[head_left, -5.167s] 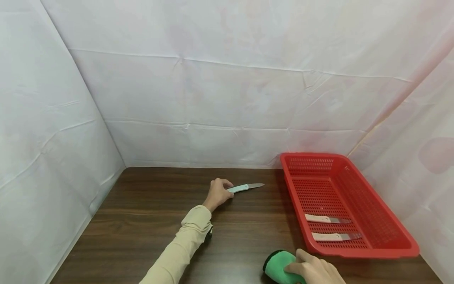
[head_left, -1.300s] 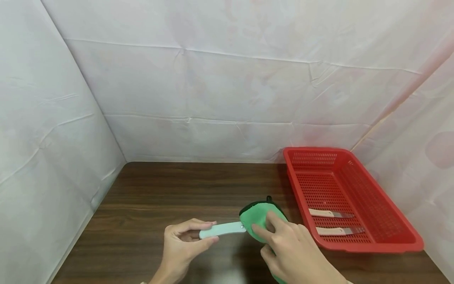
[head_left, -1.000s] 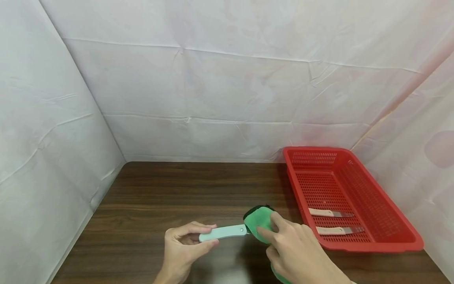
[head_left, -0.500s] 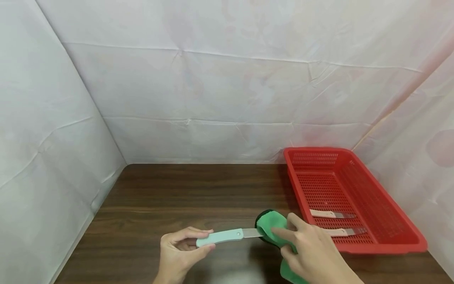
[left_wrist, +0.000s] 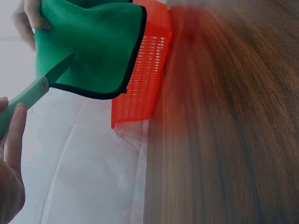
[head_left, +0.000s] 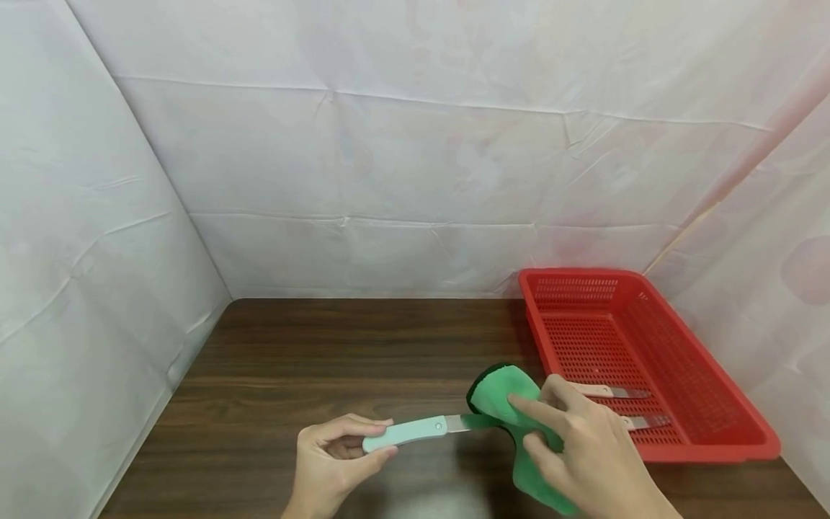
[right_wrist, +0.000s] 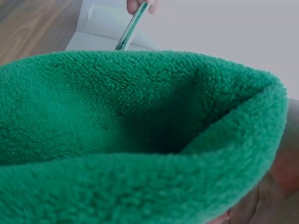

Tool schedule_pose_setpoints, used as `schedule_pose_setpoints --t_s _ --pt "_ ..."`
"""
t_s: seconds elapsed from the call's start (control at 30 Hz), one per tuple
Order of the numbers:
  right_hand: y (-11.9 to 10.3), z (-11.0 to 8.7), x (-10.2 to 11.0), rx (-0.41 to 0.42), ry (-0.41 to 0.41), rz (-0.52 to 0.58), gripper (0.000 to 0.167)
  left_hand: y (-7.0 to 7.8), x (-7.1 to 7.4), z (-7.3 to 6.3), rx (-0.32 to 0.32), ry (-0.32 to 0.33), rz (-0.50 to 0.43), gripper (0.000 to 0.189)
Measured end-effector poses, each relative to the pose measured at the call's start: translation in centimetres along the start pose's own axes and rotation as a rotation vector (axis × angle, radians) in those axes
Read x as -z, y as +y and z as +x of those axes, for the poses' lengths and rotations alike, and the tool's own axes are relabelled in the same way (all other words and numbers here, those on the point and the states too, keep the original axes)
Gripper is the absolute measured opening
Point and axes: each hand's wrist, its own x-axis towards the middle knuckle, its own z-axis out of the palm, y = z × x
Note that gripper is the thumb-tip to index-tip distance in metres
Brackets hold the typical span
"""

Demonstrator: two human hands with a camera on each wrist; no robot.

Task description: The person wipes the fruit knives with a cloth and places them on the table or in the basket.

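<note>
My left hand [head_left: 333, 461] pinches the end of a pale mint-handled paring knife [head_left: 411, 431] between thumb and fingers, above the table. The blade points right and reflects green. A green microfiber cloth [head_left: 506, 393] with a black edge is gripped in my right hand [head_left: 583, 440], right at the blade's tip. In the left wrist view the whole blade of the knife [left_wrist: 58, 70] shows in front of the spread cloth [left_wrist: 98, 37]; whether they touch I cannot tell. Folded cloth [right_wrist: 93, 102] fills most of the right wrist view, with the knife [right_wrist: 131, 27] beyond it.
A red perforated plastic basket [head_left: 707, 386] stands at the right of the dark wood table [head_left: 311, 360]. Inside lie two pale-handled knives [head_left: 638, 393], partly hidden by my right hand. White sheeting [head_left: 389, 158] hangs behind and along both sides.
My left hand has lifted the knife from the table and brought it nearer. The cloth, earlier over the blade, has slid right toward the tip with my right hand, uncovering the blade.
</note>
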Motion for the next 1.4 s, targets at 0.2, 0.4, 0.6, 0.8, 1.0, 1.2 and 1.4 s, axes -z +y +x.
schedule_pose_setpoints --t_s 0.2,0.4,0.6,0.8,1.0,1.2,1.4 --pt "-1.0 0.9 0.1 0.052 -0.004 0.026 0.038 0.1 -0.4 0.2 -0.006 -0.005 0.027 0.032" --pt "-2.0 1.3 -0.6 0.127 -0.054 0.097 0.039 -0.3 -0.7 0.5 -0.088 -0.027 -0.005 0.038" --pt "-2.4 0.9 -2.1 0.215 -0.081 0.07 0.04 -0.4 -1.0 0.8 -0.162 -0.046 -0.078 0.044" --pt "-2.2 0.7 -2.1 0.183 -0.126 0.012 0.039 -0.2 -0.9 0.7 -0.156 -0.018 -0.107 0.045" --pt "-1.3 0.3 -1.8 0.171 -0.127 -0.001 0.037 -0.2 -0.4 0.6 -0.166 -0.02 -0.105 0.044" --pt "-0.6 -0.3 -1.6 0.12 -0.165 0.012 0.034 -0.2 0.2 0.3 -0.156 -0.016 -0.096 0.044" --pt "-0.3 -0.6 -1.1 0.056 -0.165 0.022 0.035 -0.2 0.4 0.3 -0.165 -0.039 -0.1 0.045"
